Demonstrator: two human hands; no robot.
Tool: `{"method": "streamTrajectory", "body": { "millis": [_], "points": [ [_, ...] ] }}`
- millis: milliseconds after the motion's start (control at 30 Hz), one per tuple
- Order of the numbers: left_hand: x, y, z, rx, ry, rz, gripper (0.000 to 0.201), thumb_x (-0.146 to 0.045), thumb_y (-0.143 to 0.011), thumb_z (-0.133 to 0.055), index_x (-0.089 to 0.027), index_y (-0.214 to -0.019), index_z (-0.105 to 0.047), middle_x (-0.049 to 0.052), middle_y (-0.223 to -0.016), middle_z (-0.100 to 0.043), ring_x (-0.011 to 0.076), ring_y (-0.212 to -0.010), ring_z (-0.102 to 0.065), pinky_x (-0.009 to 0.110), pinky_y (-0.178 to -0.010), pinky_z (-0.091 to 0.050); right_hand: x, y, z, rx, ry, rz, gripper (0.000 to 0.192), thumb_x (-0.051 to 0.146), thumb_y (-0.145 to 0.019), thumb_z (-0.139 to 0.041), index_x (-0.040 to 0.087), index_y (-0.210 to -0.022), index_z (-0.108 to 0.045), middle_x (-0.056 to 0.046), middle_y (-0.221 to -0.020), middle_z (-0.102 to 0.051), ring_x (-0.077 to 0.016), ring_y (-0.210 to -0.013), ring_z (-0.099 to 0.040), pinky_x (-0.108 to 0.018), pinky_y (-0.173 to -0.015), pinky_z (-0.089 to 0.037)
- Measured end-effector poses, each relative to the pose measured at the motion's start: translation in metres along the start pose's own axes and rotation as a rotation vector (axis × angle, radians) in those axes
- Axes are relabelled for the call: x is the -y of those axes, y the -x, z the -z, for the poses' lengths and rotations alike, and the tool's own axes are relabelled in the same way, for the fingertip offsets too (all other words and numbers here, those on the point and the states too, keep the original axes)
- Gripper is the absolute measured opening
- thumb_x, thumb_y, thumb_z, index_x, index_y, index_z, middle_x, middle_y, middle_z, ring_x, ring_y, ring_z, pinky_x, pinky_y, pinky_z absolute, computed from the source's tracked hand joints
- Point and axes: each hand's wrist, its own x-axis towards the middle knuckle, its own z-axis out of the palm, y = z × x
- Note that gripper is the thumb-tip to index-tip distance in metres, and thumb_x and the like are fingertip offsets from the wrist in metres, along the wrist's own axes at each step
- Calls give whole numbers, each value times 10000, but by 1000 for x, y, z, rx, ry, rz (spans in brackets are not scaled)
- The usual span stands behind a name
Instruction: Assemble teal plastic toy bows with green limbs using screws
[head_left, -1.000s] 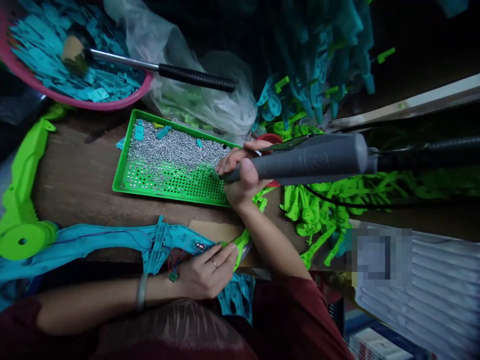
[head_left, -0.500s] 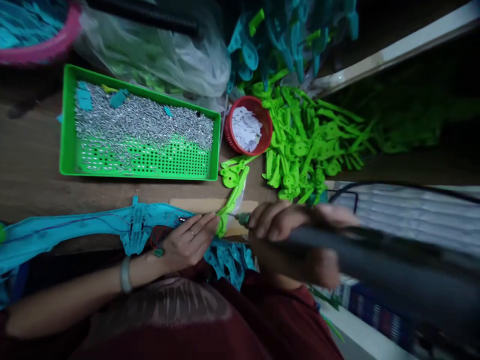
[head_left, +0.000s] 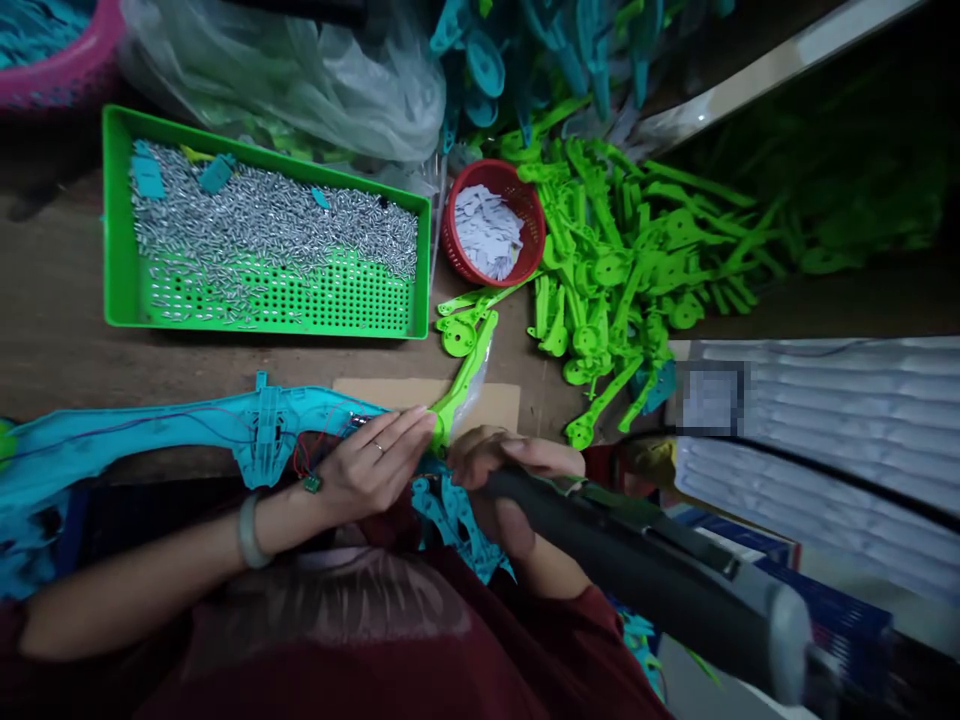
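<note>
My left hand is closed, fingers together, lying over the right end of a long blue plastic housing. Its fingertips hold the lower end of a bright green plastic arm. In my right hand is a dark electric screwdriver, tilted, its front end pointing at the green arm's lower end. The bit's tip is hidden by my fingers. Thin red and blue wires run along the housing, and a small green circuit board hangs near my left wrist.
A green tray holds many screws. Beside it stands a red basket of white slips. Green plastic arms are heaped to the right. Cardboard lies beneath the work; a black cable crosses at right.
The screwdriver and my right hand have moved left and down, closer to my left fingertips. My left hand stays on the parts. The view has shifted slightly.
</note>
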Motion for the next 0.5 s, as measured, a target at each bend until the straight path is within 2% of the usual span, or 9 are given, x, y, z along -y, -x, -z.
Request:
{"method": "streamTrajectory", "body": {
  "millis": [167,267,400,433,500],
  "points": [
    [0,-1,1,-25,18,16,299,-83,-964,-471,12,-1203,-621,185,-1248,-673,287,-1238,-602,380,-983,-551,-1,-15,4,246,-59,127,328,347,-899,-613,240,-1204,-557,62,-600,-542,-116,-491,-573,-253,-517,-528],
    [1,-2,0,-28,-3,16,281,-87,-958,-484,4,-1181,-629,169,-1231,-685,274,-1207,-624,366,-968,-561,-2,-19,4,310,-83,193,253,351,-913,-597,218,-1127,-576,67,-574,-525,-107,-453,-550,-247,-491,-523],
    [-8,-6,0,-5,-51,30,288,-79,-964,-443,-4,-1167,-633,155,-1232,-687,255,-1187,-636,362,-987,-551,3,-31,4,414,-116,136,188,384,-904,-592,227,-1007,-591,76,-526,-508,-113,-410,-548,-236,-438,-507],
    [-12,-8,3,25,-66,47,298,-75,-961,-437,5,-1175,-628,166,-1246,-678,262,-1196,-629,376,-1002,-542,4,-38,5,413,-130,124,205,412,-907,-577,240,-1019,-586,82,-514,-501,-115,-392,-539,-233,-419,-500],
    [-19,-11,17,105,-55,84,310,-87,-962,-431,1,-1189,-624,186,-1280,-653,274,-1223,-607,404,-1028,-522,3,-56,5,253,-129,159,240,441,-898,-554,263,-1057,-575,95,-498,-477,-109,-346,-476,-225,-369,-463]
  ]
}}
